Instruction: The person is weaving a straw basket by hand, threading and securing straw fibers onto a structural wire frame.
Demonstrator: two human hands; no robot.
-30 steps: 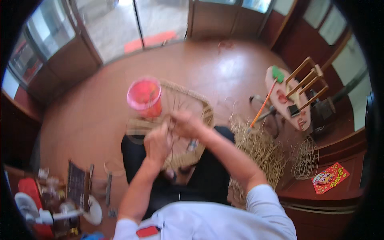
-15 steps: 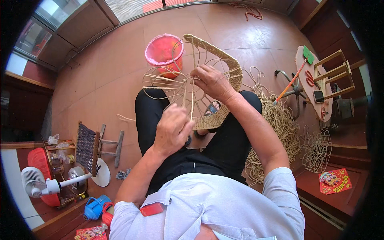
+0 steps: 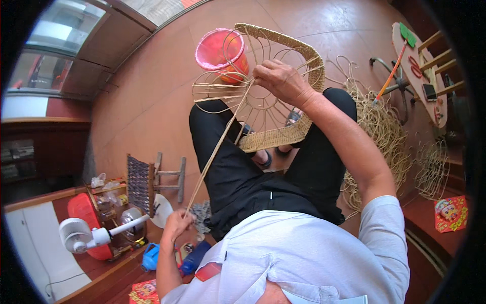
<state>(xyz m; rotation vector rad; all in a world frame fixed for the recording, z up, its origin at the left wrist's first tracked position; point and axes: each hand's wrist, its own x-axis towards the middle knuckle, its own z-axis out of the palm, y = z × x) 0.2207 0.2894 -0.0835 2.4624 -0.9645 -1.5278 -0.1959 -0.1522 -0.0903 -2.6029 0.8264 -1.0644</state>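
A half-woven straw piece (image 3: 278, 138), with a thick braided edge and thin looped ribs, rests over my knees. My right hand (image 3: 281, 81) is closed on its ribs near the middle, and the fingertips partly hide what they pinch. From that spot a pale straw cord (image 3: 219, 147) runs taut down to the left across my thigh. Its far end is in my left hand (image 3: 178, 223), closed in a grip low at the left, well apart from the weaving. Several straight strands and round loops stick out on the piece's left side.
A pink-rimmed red bucket (image 3: 206, 64) stands behind the weaving. Right of my leg lies a big heap of straw cord (image 3: 379, 142), near a board (image 3: 433, 109) with red scissors (image 3: 415, 67) and a phone. At left are a small woven-seat chair (image 3: 140, 183) and a white fan (image 3: 76, 234).
My left hand has drawn the cord away from the weaving, down and to the left. My right hand stays on the ribs. The whole view has shifted and tilted.
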